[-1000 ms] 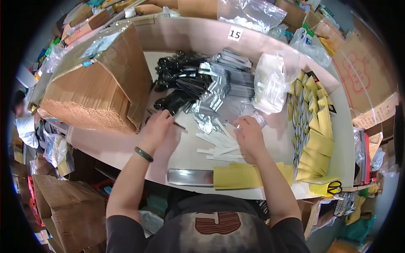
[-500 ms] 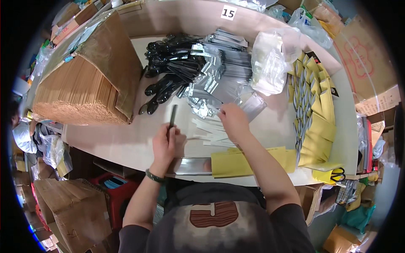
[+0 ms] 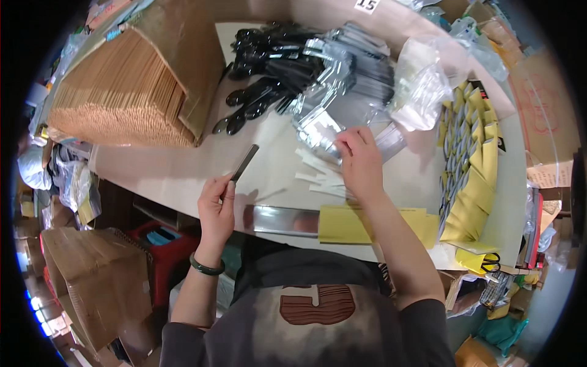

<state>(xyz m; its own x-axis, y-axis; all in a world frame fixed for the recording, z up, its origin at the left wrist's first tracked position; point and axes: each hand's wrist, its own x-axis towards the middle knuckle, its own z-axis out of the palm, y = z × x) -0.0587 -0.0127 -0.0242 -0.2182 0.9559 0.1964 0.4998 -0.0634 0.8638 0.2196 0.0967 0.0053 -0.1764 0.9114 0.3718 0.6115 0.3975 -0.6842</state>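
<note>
My left hand (image 3: 217, 205) is closed around the lower end of a narrow, flat dark stick (image 3: 246, 163), which points up and to the right above the table. My right hand (image 3: 362, 160) is pinched at the edge of some shiny silver-and-clear wrappers (image 3: 321, 127); whatever lies between its fingertips is too small to make out. White paper strips (image 3: 318, 174) lie just left of the right hand. Beyond the wrappers is a heap of black spoons (image 3: 263, 98), with a stack of silver-grey sleeves (image 3: 370, 76) beside it.
At left a cardboard box (image 3: 199, 55) holds brown sheets (image 3: 119, 98). Yellow packets (image 3: 474, 171) line the right side, near scissors (image 3: 491, 263). A clear plastic bag (image 3: 422, 85) sits behind them. By the front edge lie a silver strip (image 3: 284, 220) and yellow sheets (image 3: 348, 225).
My left hand has moved left and tilted the dark stick to the right. My right hand has lifted slightly away from the table, and the whole view has shifted.
</note>
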